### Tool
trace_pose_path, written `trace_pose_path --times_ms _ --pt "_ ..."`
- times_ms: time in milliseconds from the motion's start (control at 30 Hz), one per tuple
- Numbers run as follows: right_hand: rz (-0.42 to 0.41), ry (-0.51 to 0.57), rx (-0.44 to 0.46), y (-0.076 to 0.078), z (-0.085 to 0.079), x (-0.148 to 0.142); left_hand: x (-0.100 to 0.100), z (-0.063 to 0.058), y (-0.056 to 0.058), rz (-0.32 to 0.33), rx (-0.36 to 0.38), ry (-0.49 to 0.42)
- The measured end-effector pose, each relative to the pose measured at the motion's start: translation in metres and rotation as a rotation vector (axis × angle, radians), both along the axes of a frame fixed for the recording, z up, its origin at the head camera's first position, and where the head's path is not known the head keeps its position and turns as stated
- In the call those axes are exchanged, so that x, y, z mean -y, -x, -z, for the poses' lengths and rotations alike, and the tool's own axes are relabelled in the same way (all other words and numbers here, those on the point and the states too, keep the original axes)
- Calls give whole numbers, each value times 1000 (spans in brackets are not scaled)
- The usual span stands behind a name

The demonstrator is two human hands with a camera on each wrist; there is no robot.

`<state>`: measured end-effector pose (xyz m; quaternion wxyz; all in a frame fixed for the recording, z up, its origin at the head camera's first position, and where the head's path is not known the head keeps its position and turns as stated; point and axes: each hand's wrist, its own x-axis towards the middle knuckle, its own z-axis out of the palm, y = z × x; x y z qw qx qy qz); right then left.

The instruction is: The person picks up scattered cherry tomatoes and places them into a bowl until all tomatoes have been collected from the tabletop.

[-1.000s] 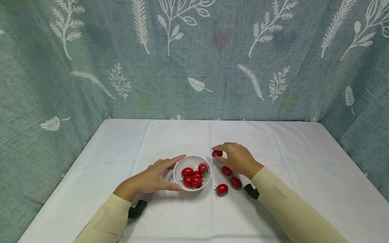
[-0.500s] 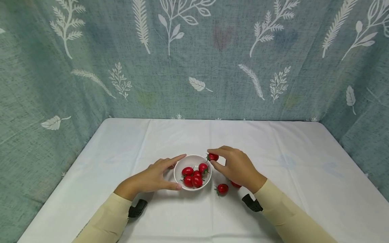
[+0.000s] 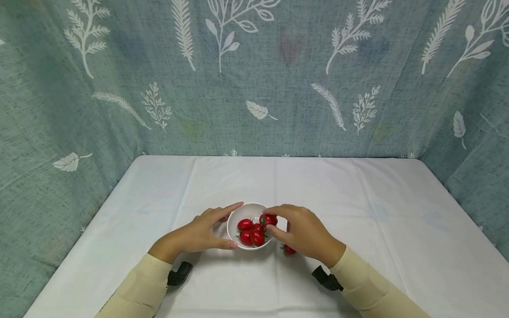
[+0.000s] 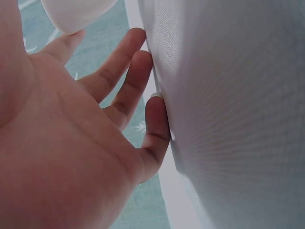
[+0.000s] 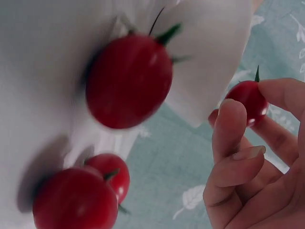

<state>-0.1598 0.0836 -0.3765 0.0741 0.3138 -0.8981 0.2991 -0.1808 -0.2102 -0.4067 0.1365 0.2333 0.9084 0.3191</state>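
Observation:
A white bowl (image 3: pixel 235 216) with several red cherry tomatoes (image 3: pixel 245 237) in it stands at the middle of the table. My left hand (image 3: pixel 194 234) is spread along its left side, thumb and index finger at the rim; in the left wrist view the index fingertip touches the bowl (image 4: pixel 78 12). Over the bowl's right edge, my right hand (image 3: pixel 308 232) pinches a cherry tomato (image 5: pixel 257 102) with a green stem. Below that hand a loose tomato (image 3: pixel 289 250) shows partly. The right wrist view has three tomatoes on the cloth, the nearest one (image 5: pixel 131 81) large.
A white cloth (image 3: pixel 222 287) covers the table. Green-grey curtains (image 3: pixel 286 88) with white leaf prints stand behind it and at both sides. A black wrist camera (image 3: pixel 328 279) is under the right forearm, another (image 3: pixel 180 274) under the left.
My right hand has carried the cherry tomato left and toward me, from beside the bowl to over its right part, and now covers most loose tomatoes. The left hand has stayed put.

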Motion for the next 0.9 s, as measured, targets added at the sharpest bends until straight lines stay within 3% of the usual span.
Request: trace_pose_path --times_ms 367,900 --pt "-31 -20 44 -1 8 4 -1 0 0 14 3 -14" --pt "8 -85 55 -2 13 9 -3 -1 -1 11 -17 10"
